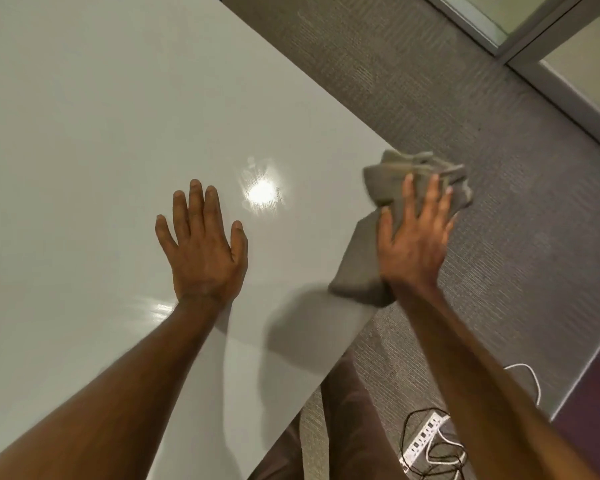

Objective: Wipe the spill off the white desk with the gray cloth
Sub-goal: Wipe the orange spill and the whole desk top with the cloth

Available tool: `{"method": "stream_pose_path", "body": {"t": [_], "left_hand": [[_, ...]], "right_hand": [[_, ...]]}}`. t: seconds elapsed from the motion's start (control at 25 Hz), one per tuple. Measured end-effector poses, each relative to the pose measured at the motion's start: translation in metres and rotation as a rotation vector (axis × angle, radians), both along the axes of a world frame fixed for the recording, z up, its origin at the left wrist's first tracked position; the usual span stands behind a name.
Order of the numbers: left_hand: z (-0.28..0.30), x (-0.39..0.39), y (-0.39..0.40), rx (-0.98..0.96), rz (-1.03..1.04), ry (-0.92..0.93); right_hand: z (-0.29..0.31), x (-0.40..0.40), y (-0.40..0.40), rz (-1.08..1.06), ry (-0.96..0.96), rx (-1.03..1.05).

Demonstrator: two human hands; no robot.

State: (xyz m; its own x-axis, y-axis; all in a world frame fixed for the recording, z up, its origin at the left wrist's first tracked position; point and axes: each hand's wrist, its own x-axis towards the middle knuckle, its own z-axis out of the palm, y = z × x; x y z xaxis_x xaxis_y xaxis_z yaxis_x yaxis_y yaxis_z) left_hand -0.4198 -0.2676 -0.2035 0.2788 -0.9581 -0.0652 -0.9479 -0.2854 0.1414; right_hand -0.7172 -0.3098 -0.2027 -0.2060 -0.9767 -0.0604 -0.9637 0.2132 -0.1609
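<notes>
The white desk [101,116] fills the left and middle of the view. My left hand [203,244] lies flat on it, palm down, fingers spread, holding nothing. A wet, smeared patch [262,190] glints under a light reflection just right of my left fingertips. My right hand [413,237] presses on the gray cloth [359,261], which is bunched at the desk's right corner and partly hangs past the edge. The cloth looks blurred with motion. Streaky wet marks also shine near my left wrist.
Gray carpet [430,98] lies beyond the desk's right edge. A white power strip [426,434] with black and white cables sits on the floor at the lower right. A glass partition frame [520,36] runs across the top right. My legs show under the desk edge.
</notes>
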Motion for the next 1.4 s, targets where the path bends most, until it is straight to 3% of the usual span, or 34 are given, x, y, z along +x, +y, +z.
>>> {"method": "stream_pose_path", "body": {"t": [0.24,0.44,0.76,0.92,1.04,1.2,1.4], "left_hand": [[0.001,0.001,-0.001,0.014,-0.001,-0.007],[0.001,0.001,0.001,0.021,0.001,-0.004],[-0.003,0.001,0.001,0.018,-0.003,-0.014],[-0.004,0.001,0.002,0.002,-0.007,-0.024],[-0.005,0.002,0.001,-0.016,-0.007,-0.015],[-0.005,0.002,0.0,-0.011,-0.008,-0.014],[-0.005,0.002,0.001,0.012,-0.004,-0.034]], "right_hand": [[0.004,-0.045,-0.078,-0.192,-0.213,-0.022],[0.005,-0.026,-0.045,-0.221,-0.14,-0.021],[0.002,0.079,0.116,-0.125,-0.097,-0.022],[0.007,0.151,0.23,0.035,-0.068,0.106],[0.006,0.175,0.271,0.157,-0.048,0.17],[-0.001,0.159,0.258,0.265,-0.057,0.116],[-0.006,0.106,0.154,0.149,-0.068,-0.033]]}}
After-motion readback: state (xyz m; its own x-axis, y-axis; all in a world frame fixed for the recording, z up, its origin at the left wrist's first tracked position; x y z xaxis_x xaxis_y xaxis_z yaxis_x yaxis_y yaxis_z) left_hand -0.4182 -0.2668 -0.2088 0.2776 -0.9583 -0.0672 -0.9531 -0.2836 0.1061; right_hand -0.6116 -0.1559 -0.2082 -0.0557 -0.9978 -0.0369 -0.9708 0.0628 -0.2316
